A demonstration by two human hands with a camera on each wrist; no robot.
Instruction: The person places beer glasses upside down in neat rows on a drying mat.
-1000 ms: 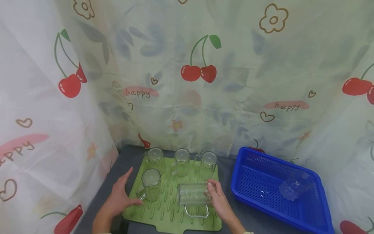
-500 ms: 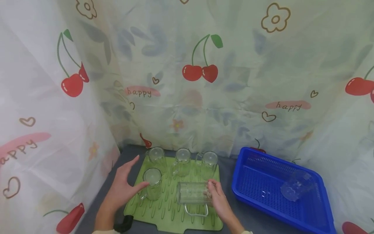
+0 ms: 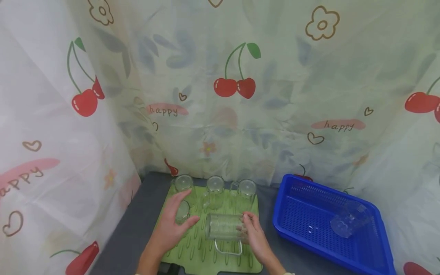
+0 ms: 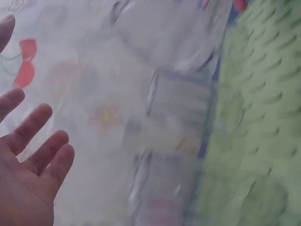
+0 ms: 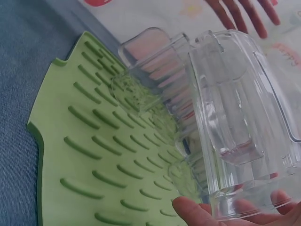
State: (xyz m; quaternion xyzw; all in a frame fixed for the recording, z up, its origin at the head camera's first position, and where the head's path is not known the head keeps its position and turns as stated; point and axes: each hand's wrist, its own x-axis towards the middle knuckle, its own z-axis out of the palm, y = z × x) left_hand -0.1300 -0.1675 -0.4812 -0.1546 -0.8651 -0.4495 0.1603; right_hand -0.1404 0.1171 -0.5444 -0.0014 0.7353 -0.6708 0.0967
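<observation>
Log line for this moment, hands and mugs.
right hand: holds glass mug sideways | left hand: open above green mat | blue basket: one mug

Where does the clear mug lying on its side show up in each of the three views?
Head: the mug lying on its side is bottom centre, on the green mat.
Left wrist: cannot tell; only blurred clear shapes.
Right wrist: mug fills right half.
Shared landmark: green mat.

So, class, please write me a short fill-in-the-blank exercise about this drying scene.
The clear plastic mug held by the right hand lies on its ____.
The ribbed silicone mat is ____ in colour.
One clear cup lies in the ____ plastic basket.

Missing words: side; green; blue
</observation>
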